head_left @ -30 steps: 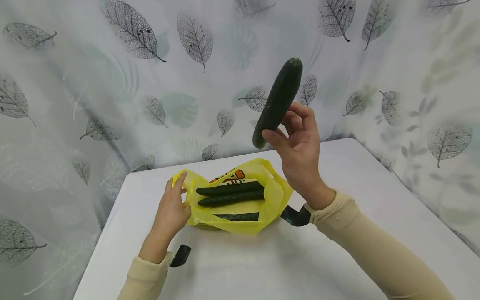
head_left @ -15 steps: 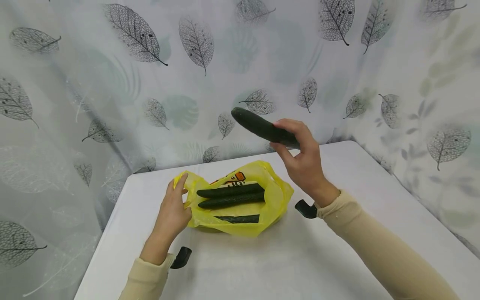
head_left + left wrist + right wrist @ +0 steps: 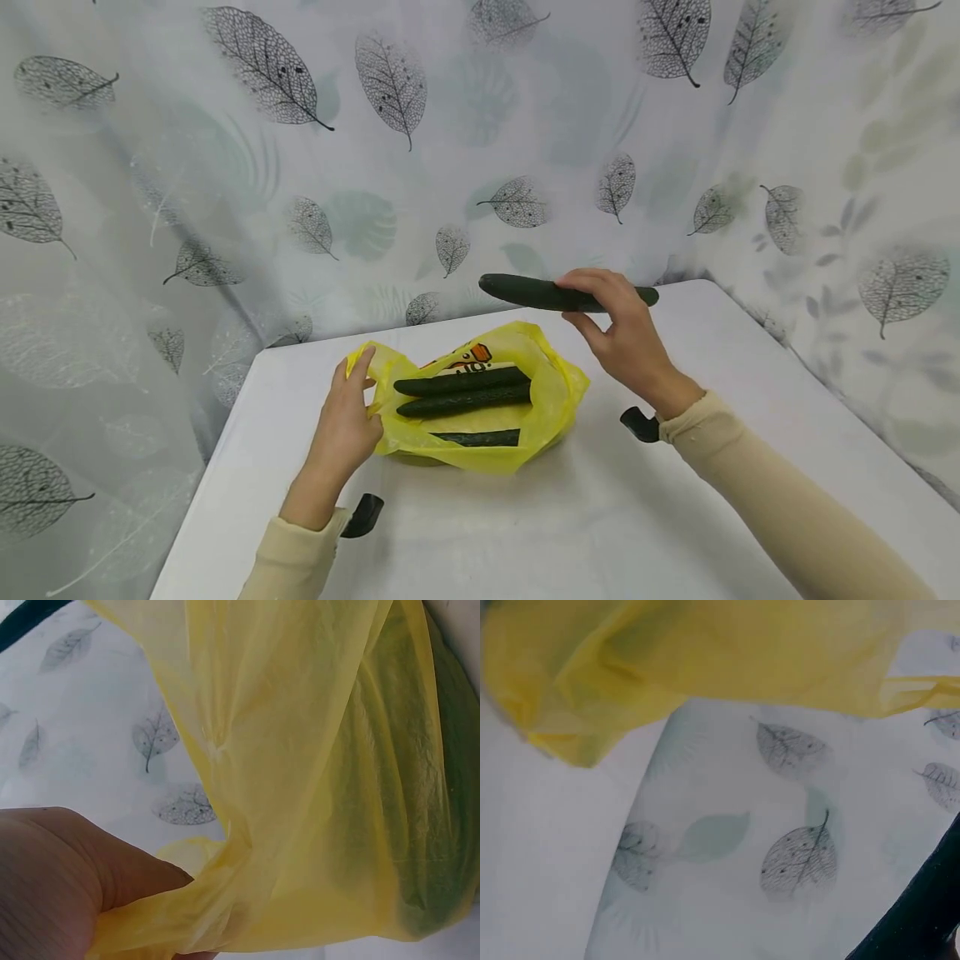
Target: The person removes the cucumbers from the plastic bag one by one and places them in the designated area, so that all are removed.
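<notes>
A yellow plastic bag [image 3: 553,408] lies on the table with its mouth spread. Several dark green cucumbers [image 3: 465,402] are inside, one partly covered by the front edge. My left hand [image 3: 339,429] pinches the bag's left rim; in the left wrist view, the thumb of that hand [image 3: 60,874] presses on the gathered plastic [image 3: 262,802]. Above and right of the bag, my right hand [image 3: 628,343] grips another cucumber [image 3: 519,290] around its middle, nearly level and clear of the table. Part of this cucumber [image 3: 922,900] shows at the lower right of the right wrist view.
The white table [image 3: 480,533] has its far edge just behind the bag. A leaf-patterned curtain [image 3: 555,117] hangs behind it and along both sides. A black wrist mount [image 3: 363,515] sits by the left cuff, and another mount [image 3: 640,424] by the right cuff.
My right hand has lowered and moved right, turning the cucumber from steeply upright to nearly level. The left hand and the bag have stayed in place.
</notes>
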Available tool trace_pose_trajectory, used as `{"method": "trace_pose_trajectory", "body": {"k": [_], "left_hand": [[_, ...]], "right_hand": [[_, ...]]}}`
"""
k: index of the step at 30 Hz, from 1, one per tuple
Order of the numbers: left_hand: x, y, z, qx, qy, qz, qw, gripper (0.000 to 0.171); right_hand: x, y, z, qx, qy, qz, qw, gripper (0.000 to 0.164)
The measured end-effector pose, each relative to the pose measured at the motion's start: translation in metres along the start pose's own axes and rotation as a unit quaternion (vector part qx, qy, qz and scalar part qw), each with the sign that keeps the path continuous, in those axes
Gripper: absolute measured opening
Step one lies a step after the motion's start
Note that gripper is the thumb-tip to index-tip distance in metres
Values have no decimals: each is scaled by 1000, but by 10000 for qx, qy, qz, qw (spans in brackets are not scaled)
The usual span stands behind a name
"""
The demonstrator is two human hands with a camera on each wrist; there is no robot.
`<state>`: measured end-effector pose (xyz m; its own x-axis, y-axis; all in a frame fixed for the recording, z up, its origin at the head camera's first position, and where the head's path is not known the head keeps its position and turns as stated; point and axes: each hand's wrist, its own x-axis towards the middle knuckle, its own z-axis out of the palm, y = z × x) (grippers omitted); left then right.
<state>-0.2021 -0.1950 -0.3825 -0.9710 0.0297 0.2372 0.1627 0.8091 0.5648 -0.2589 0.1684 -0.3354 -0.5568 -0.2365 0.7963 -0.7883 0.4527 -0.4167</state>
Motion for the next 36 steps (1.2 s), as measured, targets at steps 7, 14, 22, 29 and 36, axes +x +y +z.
{"method": "trace_pose_trajectory", "body": {"k": [7, 14, 22, 29, 36], "left_hand": [[-1, 0, 0, -23, 22, 25, 10000, 94], [-2, 0, 0, -35, 31, 22, 10000, 94], [-1, 1, 0, -12, 82, 85, 9999, 95], [0, 1, -1, 7, 64, 92, 9999, 95], [0, 1, 0, 4, 29, 49, 10000, 96]], "right_hand": [[-14, 21, -6, -522, -359, 73, 9980, 49], [-28, 46, -17, -1002, -658, 234, 9925, 49], [-44, 76, -31, -1504, -1030, 89, 9832, 49], [-58, 96, -42, -1940, -1733, 93, 9655, 51], [-72, 114, -50, -2265, -2416, 446, 9425, 46]]}}
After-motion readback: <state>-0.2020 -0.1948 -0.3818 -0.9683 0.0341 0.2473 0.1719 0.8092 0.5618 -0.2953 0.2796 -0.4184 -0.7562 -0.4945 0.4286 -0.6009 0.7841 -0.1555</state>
